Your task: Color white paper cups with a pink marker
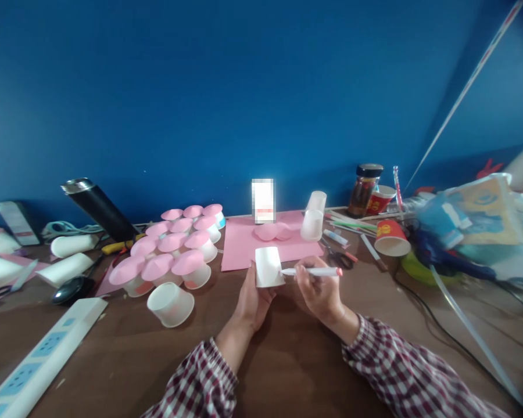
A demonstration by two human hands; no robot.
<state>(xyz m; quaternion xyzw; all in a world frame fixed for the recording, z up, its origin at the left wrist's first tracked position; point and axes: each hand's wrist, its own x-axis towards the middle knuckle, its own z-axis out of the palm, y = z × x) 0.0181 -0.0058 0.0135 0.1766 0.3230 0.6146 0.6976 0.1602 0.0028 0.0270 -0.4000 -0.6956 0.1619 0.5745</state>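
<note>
We see a white paper cup point(269, 266) at table centre, gripped by the left hand point(253, 299); the right hand point(319, 290) clasps a marker point(314, 271) touching it. At nine o'clock, pink-capped cups point(174, 255) cluster; an empty cup point(171, 303) lies tipped.

Left hand point(253, 297) raised off the surface, fingers curled in a grip, thumb on the near side, right hand point(318, 288) just beside it, fingers pinched shut, wrist bent, both forearms in checked sleeves, converging from below
</note>
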